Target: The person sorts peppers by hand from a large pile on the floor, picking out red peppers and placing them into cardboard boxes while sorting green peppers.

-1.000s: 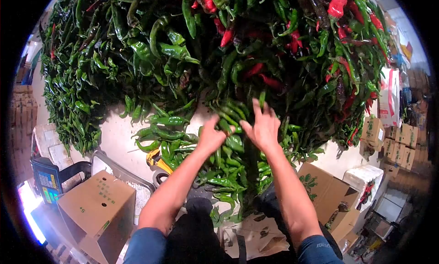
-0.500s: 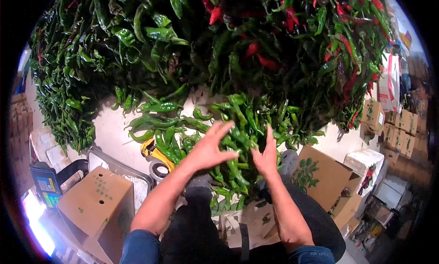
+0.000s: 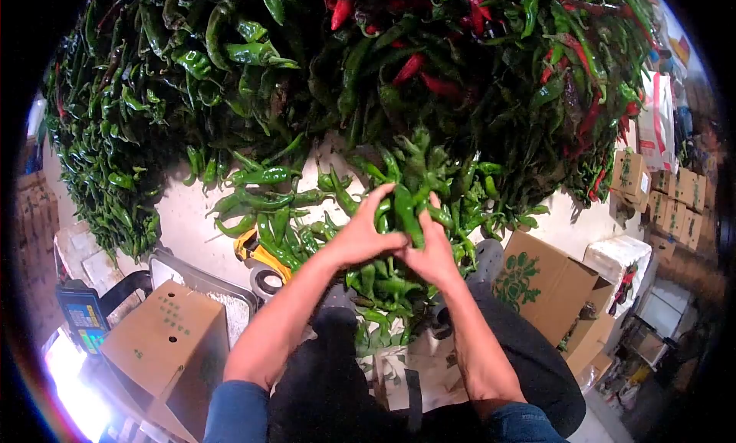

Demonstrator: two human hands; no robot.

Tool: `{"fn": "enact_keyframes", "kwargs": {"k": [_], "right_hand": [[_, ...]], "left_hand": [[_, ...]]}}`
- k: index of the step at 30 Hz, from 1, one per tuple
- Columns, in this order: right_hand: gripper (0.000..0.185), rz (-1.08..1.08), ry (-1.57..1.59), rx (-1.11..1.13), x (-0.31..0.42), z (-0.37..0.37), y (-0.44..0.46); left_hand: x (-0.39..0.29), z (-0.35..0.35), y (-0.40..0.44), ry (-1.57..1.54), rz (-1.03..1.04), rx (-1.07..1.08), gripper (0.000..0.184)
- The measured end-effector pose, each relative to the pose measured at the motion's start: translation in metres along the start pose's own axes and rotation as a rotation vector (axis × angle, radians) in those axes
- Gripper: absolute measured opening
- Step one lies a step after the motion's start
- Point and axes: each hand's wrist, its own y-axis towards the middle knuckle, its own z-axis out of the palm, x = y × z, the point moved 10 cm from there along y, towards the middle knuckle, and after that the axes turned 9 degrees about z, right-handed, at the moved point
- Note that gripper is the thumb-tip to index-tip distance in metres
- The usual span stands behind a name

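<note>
Currently, clock datum: dial centred where the two thumbs come close, 12 toward the top of the head view.
Step in hand: judged to be drawing loose peppers together between two bare hands.
Left hand (image 3: 359, 237): enters from 8 o'clock, back of hand upward; thumb and fingers spread in a wide C, fingertips toward 11. Not clenched; at most touching peppers at its inner edge.
Right hand (image 3: 432, 260): enters from 5 o'clock, fingers toward 12 to 1, thumb toward the left thumb. A pepper lies across its thumb-finger gap; pinched or merely touched, cannot tell.
Glossy, thick, long green pepper (image 3: 405, 211): at 12, just above the thumbs, between the hands, tilted, lower end near the right thumb.
Blurred cluster of green peppers (image 3: 425, 165): at 12, beyond the fingertips; too smeared to count.
Loose slim green peppers (image 3: 266, 174): scattered toward 10 on the pale surface, more below the hands at 6.
Large mound of green peppers mixed with red (image 3: 222, 98): spans 10 through 12 to 2, beyond the hands.
Next move: judged to call for even inward pressure from both hands, fingers curling under; smooth skins may slip through the left hand's wide gap.
</note>
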Motion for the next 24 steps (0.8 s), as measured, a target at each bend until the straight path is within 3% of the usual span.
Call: {"fn": "enact_keyframes", "kwargs": {"k": [1, 3, 4, 6, 10, 11, 13, 14, 15, 16, 18, 20, 21, 24], "right_hand": [[0.111, -0.188, -0.069, -0.215, 0.015, -0.007, -0.008], [0.114, 0.048, 0.265, 0.035, -0.006, 0.003, 0.002], [0.119, -0.018, 0.286, -0.056, -0.006, -0.002, 0.007], [0.123, -0.038, 0.232, -0.134, -0.006, -0.006, 0.01], [0.123, -0.152, -0.006, -0.269, 0.007, -0.014, 0.014], [0.112, -0.106, 0.013, -0.171, -0.003, -0.004, 0.015], [0.091, -0.024, 0.054, 0.007, -0.023, 0.01, 0.018], [0.072, -0.079, 0.226, 0.002, -0.02, 0.003, 0.006], [0.066, -0.225, 0.246, -0.128, -0.018, -0.004, -0.009], [0.062, -0.093, 0.665, 0.026, -0.032, 0.005, -0.014], [0.054, 0.085, 1.061, 0.182, -0.053, 0.018, -0.03], [0.042, 0.17, 1.068, 0.072, -0.052, 0.0, -0.047], [0.04, 0.129, 1.22, 0.058, -0.04, -0.013, -0.055], [0.04, 0.031, 1.234, -0.037, -0.018, -0.049, -0.066]], "left_hand": [[-0.004, 0.005, -0.003, 0.032, 0.096, -0.029, 0.107], [0.012, 0.007, -0.001, -0.137, 0.024, -0.067, 0.111], [0.017, 0.006, 0.003, -0.207, 0.06, -0.079, 0.11], [0.005, 0.004, 0.009, -0.31, 0.111, -0.074, 0.106], [0.007, -0.002, 0.016, -0.044, 0.137, -0.093, 0.104], [0.0, 0.003, 0.011, -0.019, 0.143, -0.133, 0.099], [-0.018, 0.017, -0.009, 0.018, -0.039, -0.156, 0.093], [-0.023, 0.024, -0.016, 0.168, 0.048, -0.166, 0.089], [-0.031, 0.035, -0.027, 0.001, -0.087, -0.095, 0.088], [-0.044, 0.042, -0.034, 0.171, 0.022, -0.097, 0.083], [-0.071, 0.051, -0.046, 0.375, 0.197, -0.139, 0.074], [-0.105, 0.051, -0.053, 0.455, 0.37, -0.226, 0.066], [-0.121, 0.05, -0.058, 0.492, 0.456, -0.284, 0.065], [-0.167, 0.05, -0.07, 0.585, 0.596, -0.327, 0.067]]}}
